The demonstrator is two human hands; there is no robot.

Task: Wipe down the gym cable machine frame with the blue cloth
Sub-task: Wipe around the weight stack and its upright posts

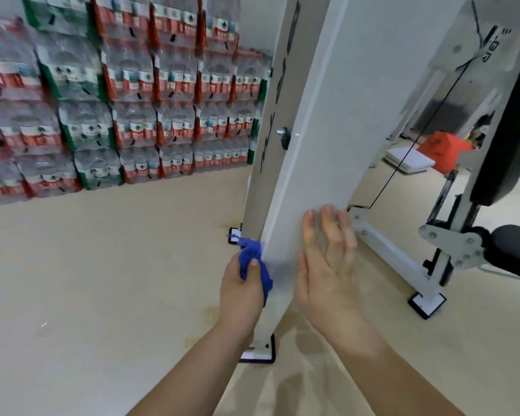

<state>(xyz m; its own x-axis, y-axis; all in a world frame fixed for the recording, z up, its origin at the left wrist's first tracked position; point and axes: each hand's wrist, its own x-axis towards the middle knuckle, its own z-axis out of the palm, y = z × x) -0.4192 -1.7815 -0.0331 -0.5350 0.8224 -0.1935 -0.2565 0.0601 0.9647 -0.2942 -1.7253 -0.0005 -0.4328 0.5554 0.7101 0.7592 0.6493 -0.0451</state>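
Two hands, lower centre. The left hand [240, 283] grips the bunched blue cloth [252, 256] against the left edge of the white frame post [312, 145]. The right hand [327, 265] lies flat on its face, fingers straight. Wiping seems midway, with the base bar [388, 256] at lower right likely still to do. The black lettering [270, 139] down the post's side is blurred. Labels on the bottle packs [117, 100] at upper left are illegible.

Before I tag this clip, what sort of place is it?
Probably a gym's storage room: a white cable machine frame with its cable, and shrink-wrapped water bottle packs stacked against the wall.
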